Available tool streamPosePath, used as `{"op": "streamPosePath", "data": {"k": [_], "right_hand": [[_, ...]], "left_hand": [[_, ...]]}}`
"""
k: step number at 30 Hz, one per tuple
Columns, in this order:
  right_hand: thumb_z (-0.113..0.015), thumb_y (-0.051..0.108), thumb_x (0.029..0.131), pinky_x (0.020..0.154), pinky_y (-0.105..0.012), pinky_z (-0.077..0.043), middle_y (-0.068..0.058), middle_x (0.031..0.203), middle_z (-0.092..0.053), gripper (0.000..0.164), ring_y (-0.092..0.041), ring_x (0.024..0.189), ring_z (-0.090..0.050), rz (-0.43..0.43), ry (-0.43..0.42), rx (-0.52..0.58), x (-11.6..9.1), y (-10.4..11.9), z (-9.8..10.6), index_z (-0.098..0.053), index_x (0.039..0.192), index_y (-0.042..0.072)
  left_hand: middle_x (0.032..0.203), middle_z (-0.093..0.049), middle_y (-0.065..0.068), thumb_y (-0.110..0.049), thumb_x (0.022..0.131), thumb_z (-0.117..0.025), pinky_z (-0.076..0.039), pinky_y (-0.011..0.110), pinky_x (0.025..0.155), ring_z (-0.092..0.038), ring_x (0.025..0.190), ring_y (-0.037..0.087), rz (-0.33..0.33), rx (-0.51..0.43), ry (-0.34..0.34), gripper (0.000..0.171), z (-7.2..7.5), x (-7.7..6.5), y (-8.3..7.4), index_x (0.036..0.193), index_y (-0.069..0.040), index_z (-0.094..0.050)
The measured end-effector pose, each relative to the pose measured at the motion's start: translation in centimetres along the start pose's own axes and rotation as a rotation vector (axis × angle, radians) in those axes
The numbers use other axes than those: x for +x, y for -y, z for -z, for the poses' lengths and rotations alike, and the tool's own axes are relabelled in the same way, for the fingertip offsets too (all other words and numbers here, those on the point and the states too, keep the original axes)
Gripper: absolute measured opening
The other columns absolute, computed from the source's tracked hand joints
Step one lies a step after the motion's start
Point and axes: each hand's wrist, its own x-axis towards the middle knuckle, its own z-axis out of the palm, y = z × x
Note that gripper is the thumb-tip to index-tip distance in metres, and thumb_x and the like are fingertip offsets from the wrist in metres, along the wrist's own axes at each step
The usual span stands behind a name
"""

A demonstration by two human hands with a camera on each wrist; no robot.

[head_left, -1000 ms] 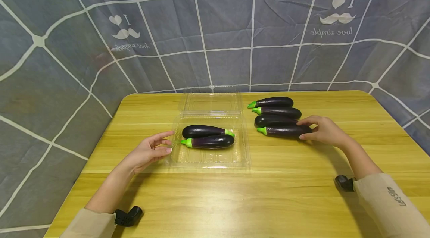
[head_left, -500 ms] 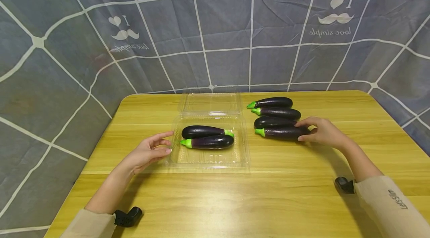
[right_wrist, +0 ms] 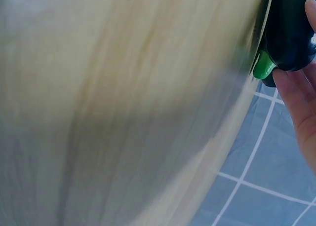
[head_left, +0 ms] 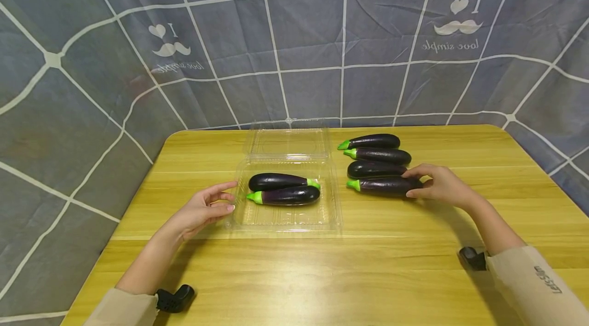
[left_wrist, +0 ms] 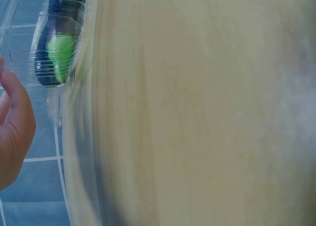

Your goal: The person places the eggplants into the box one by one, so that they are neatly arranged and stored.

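My right hand (head_left: 439,185) holds the rounded end of a dark purple eggplant (head_left: 379,186), the nearest of a row at the right. Its green stem points left. In the right wrist view, fingers (right_wrist: 291,90) lie against the dark eggplant (right_wrist: 291,33). My left hand (head_left: 202,208) rests at the left rim of a clear plastic clamshell box (head_left: 280,216), fingers loosely bent. Two eggplants lie in that box: the rear one (head_left: 276,181) with its stem to the right, the front one (head_left: 292,195) with its stem to the left. The left wrist view catches a green stem (left_wrist: 60,53) through the box wall.
Behind the held eggplant lie three others, a stemless-looking one (head_left: 374,168), a middle one (head_left: 382,155) and the rearmost (head_left: 375,140). The box's open lid (head_left: 290,140) leans back near the far edge of the wooden table (head_left: 294,270). A grey checked curtain (head_left: 308,91) hangs behind.
The eggplant in my right hand has shifted slightly left and toward me, with a little more gap from its neighbour. The left hand stays at the box.
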Motion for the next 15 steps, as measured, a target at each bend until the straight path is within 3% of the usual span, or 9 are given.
{"op": "streamPosePath", "data": {"k": [15], "right_hand": [[-0.079, 0.019, 0.075, 0.071, -0.023, -0.051, -0.012, 0.11, -0.061, 0.04, -0.011, 0.095, -0.054, -0.011, 0.008, 0.026, -0.3, 0.74, 0.1, -0.066, 0.11, 0.005]], "left_hand": [[0.113, -0.045, 0.009, -0.006, 0.089, -0.061, -0.049, 0.022, 0.075, -0.057, 0.093, 0.014, 0.022, 0.005, -0.006, 0.066, 0.1, 0.27, 0.19, 0.145, 0.0, -0.027]]}}
